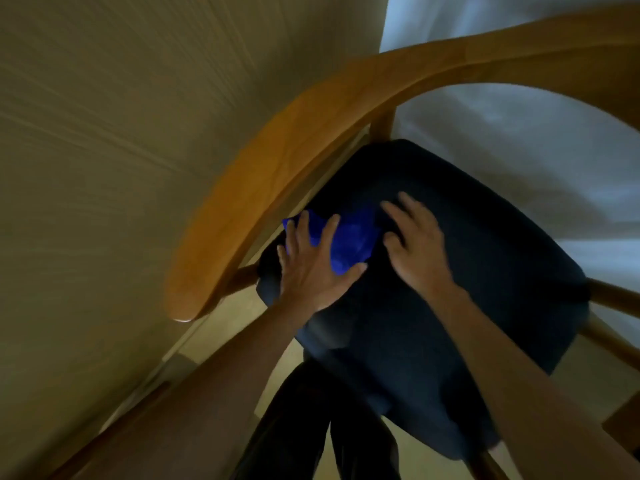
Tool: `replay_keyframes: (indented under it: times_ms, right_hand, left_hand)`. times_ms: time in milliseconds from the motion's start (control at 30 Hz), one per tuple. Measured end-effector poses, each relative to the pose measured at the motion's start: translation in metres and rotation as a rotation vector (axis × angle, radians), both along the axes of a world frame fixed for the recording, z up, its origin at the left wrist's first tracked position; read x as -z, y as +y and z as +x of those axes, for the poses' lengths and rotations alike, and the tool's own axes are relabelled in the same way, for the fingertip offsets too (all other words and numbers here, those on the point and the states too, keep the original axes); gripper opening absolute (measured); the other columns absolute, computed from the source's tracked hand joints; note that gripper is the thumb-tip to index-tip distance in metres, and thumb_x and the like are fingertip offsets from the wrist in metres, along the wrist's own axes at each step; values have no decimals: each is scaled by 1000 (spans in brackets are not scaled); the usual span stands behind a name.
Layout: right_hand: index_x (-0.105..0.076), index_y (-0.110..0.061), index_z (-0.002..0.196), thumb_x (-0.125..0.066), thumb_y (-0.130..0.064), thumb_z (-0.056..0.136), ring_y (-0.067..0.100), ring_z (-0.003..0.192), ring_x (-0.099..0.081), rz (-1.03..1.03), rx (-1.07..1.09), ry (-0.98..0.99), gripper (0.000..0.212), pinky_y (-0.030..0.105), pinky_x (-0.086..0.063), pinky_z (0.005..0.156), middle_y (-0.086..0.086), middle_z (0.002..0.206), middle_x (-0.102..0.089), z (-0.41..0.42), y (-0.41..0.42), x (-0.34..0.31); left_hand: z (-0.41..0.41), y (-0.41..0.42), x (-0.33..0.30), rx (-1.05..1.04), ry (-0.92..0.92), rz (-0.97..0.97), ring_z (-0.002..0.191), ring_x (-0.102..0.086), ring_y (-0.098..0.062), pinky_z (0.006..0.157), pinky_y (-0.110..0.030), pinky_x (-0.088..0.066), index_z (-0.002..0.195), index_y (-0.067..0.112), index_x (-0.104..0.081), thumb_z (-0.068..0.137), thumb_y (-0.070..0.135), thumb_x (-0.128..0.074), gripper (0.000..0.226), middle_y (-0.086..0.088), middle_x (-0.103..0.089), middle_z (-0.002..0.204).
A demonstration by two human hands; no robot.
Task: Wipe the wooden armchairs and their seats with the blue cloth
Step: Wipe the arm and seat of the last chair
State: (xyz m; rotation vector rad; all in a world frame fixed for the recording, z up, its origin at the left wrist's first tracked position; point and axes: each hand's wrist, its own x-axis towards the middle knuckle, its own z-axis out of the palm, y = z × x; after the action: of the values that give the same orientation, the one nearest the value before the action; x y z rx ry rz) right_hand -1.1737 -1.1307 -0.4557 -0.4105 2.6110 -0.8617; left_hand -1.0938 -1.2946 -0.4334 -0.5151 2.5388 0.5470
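A wooden armchair with a curved rail (277,157) fills the middle of the view, seen from above and blurred by motion. Its dark navy seat cushion (467,306) lies under both hands. The blue cloth (351,244) sits bunched on the seat's left part. My left hand (311,268) lies flat on the cloth's left side with spread, straight fingers. My right hand (415,244) rests flat on the seat just right of the cloth, its fingers reaching the cloth's edge.
A beige wall (121,150) stands close on the left, almost against the chair's armrest end. A white curtain (519,133) hangs behind the chair. My dark trouser legs (311,427) are below the seat's front edge, over a pale floor.
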Motion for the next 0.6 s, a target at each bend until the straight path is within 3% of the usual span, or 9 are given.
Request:
replay_keyframes:
  times_ms: [67,133,267,333,400,467,600]
  right_hand:
    - [-38,-24,145,-44,-35,95,29,145,-15,226,63,-134,51,46,-14,115,6,158,-19,18,45,1]
    - [-32,-26,147,-44,-41,96,24,147,-2,301,0,-151,54,49,-9,116,2,161,-6,42,72,8]
    - [-33,-25,147,-51,-36,96,21,147,4,261,-24,-129,55,45,-3,117,0,161,-3,53,78,17]
    - [-34,-25,146,-52,-33,95,19,147,4,243,5,-139,55,44,-2,117,-1,161,-3,52,77,17]
    - [-35,-24,146,-53,-33,95,19,147,5,223,20,-140,55,44,-1,117,-1,161,-3,55,76,17]
    - [-34,-23,146,-54,-33,94,19,147,7,211,44,-154,57,44,2,117,0,161,-1,57,74,18]
    - [-36,-20,145,-57,-31,92,19,147,7,147,111,-191,58,45,3,117,0,161,-1,55,65,14]
  left_hand:
    - [-21,19,9,1,-112,-22,141,16,-45,112,-64,-7,150,34,-1,76,77,-48,98,-16,12,158]
    - [-33,32,20,-22,-130,-106,140,12,-50,111,-67,-10,150,26,-4,81,67,-51,94,-20,7,157]
    - [-14,9,29,100,30,-229,134,-19,-46,103,-57,-34,136,17,-30,80,49,-63,71,-20,-16,150]
    - [19,-19,32,14,48,-194,129,-27,-43,98,-54,-41,129,16,-36,78,40,-69,66,-19,-19,148]
    - [63,-31,32,-121,28,-140,130,-26,-45,97,-56,-44,128,14,-37,77,30,-72,64,-19,-19,146]
    - [98,-18,34,-126,84,-129,132,-24,-46,94,-56,-47,123,13,-39,74,22,-75,61,-18,-19,143]
    - [151,67,31,-244,87,-68,136,-13,-48,93,-56,-50,119,16,-40,74,23,-73,56,-16,-11,146]
